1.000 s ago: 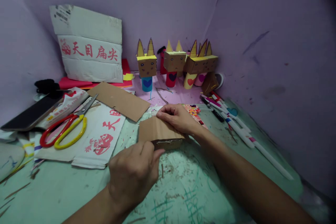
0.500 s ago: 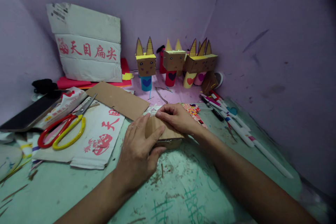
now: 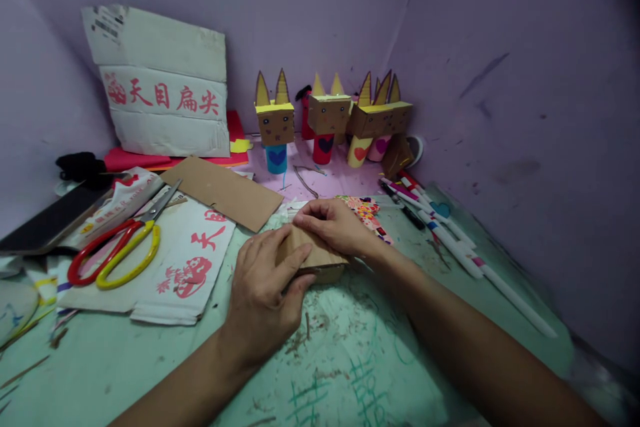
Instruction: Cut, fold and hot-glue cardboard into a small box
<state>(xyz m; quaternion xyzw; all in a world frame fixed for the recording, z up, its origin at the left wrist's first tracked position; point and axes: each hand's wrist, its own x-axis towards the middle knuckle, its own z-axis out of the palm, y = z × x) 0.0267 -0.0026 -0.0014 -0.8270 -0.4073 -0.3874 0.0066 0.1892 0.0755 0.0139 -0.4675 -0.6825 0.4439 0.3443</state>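
Note:
A small brown cardboard box [image 3: 320, 257] lies on the green table in front of me. My left hand [image 3: 267, 277] grips its left side, thumb low at the near edge and fingers across the top. From the right, my right hand [image 3: 335, 223] bends over the far part of the box, thumb and forefinger pinched at its far edge. What lies under those fingertips is hidden. Just beyond the hands is a piece of white paper [image 3: 294, 209], and a flower-patterned sheet [image 3: 367, 211] shows behind my right hand.
Red-and-yellow-handled scissors [image 3: 125, 240] rest on a printed white cardboard piece [image 3: 195, 280] at left. A flat brown cardboard sheet [image 3: 225, 190] lies behind. Several cardboard animal figures [image 3: 277, 137] stand at the back near an upright white cardboard panel [image 3: 165, 90]. Markers [image 3: 450, 240] lie at right.
The view has shifted slightly. The box's top panel appears to sit flatter, and both hands keep nearly the same places on it.

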